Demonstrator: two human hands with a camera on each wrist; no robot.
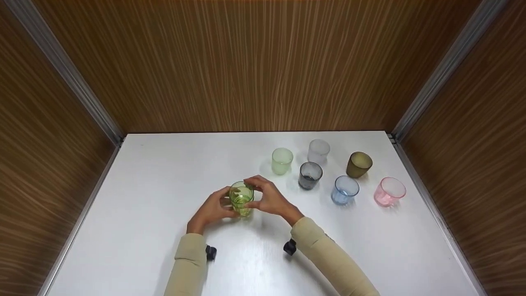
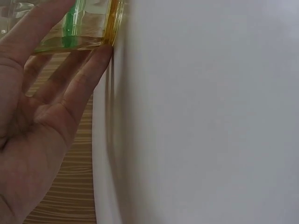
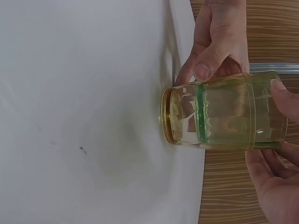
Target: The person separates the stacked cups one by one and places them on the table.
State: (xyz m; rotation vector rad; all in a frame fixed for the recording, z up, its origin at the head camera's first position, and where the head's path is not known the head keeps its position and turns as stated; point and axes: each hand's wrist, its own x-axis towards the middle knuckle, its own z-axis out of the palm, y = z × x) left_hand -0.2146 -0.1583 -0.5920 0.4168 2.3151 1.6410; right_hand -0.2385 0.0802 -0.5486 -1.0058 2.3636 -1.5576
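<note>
Near the middle of the table, a green glass tumbler (image 3: 270,109) is nested upright inside a yellow glass tumbler (image 3: 180,116), its rim standing above the yellow one's rim. My left hand (image 1: 211,210) holds the yellow tumbler from the left, thumb on the near side and fingers around the far side. From the right, my right hand (image 1: 272,198) grips the green tumbler near its rim between thumb and fingers. The yellow base stands at the white tabletop in the right wrist view. Only part of the stacked glasses shows in the left wrist view.
Right of my hands stand a pale green glass (image 1: 282,161), a whitish glass (image 1: 319,150), a grey glass (image 1: 310,175), a blue glass (image 1: 344,190), an olive-brown glass (image 1: 358,165) and a pink glass (image 1: 389,192). Wood-grain panels (image 1: 254,65) enclose the white table (image 1: 164,172).
</note>
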